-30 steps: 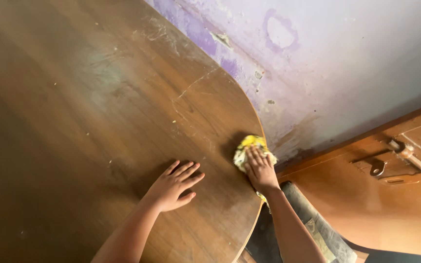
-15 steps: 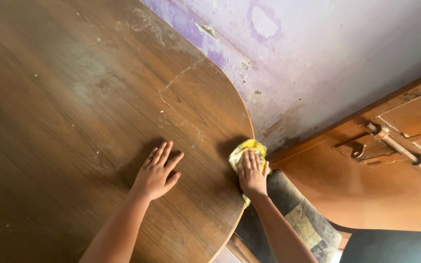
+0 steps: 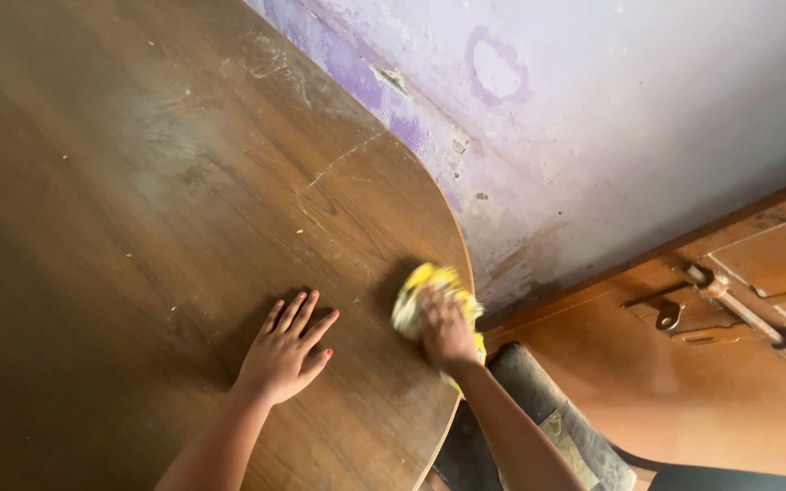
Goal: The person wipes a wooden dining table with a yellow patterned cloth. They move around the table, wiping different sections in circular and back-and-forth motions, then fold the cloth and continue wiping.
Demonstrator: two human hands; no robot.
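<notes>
A scratched wooden counter (image 3: 138, 182) stands against a stained purple wall (image 3: 593, 118). At its rounded edge lies a yellow cloth (image 3: 416, 293), pressed down under the right hand (image 3: 446, 329), fingers together on it, blurred. The left hand (image 3: 282, 353) rests flat nearby, fingers slightly spread. A wooden door (image 3: 730, 364) stands beyond.

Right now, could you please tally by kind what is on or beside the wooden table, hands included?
Hands: 2, left hand flat on the table, right hand pressing the cloth
Yellow cloth: 1
Wooden table: 1
Wooden door: 1
Door bolt: 1
Total: 6
</notes>
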